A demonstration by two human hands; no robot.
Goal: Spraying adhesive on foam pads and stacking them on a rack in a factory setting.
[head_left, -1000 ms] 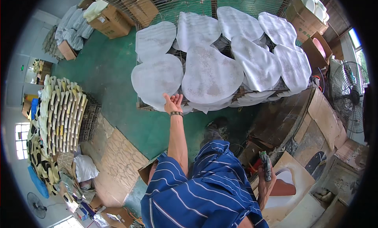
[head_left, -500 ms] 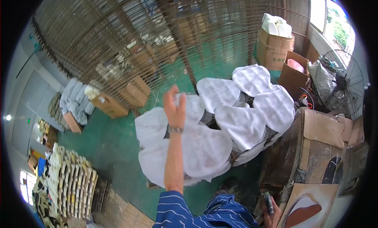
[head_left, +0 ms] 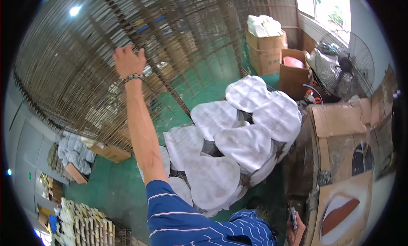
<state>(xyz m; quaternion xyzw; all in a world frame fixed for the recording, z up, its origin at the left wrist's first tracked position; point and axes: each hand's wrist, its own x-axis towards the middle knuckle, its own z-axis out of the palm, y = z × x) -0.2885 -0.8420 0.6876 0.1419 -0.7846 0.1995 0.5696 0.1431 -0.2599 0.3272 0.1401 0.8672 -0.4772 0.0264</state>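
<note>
The wire rack [head_left: 85, 63] is the largest thing here: a tall wall of thin metal rods which fills the upper left of the view and leans over the green floor [head_left: 199, 84]. The left hand [head_left: 128, 61] is raised high against it, with the arm fully stretched and a bracelet on the wrist. The fingers look curled at the rods, but I cannot tell if they really grip a rod or only touch it. So the step in hand seems to be a reach up to the rack, and I judge that the next move needs a firm hold on the rods before any pull or lift.

Below, the white moulded sheets [head_left: 238, 144] lie in an overlapping heap on a low stand, near the person's body and well apart from the raised hand. On the right is a tabletop of worn cardboard [head_left: 340, 131], and behind it stand open cartons [head_left: 265, 50] and a floor fan [head_left: 348, 63].

The right hand [head_left: 295, 231] is low at the bottom edge and is closed around a small dark tool [head_left: 293, 217].

Open room is mainly the floor between the rack and the heap; the heap and the tabletop close the right side.
</note>
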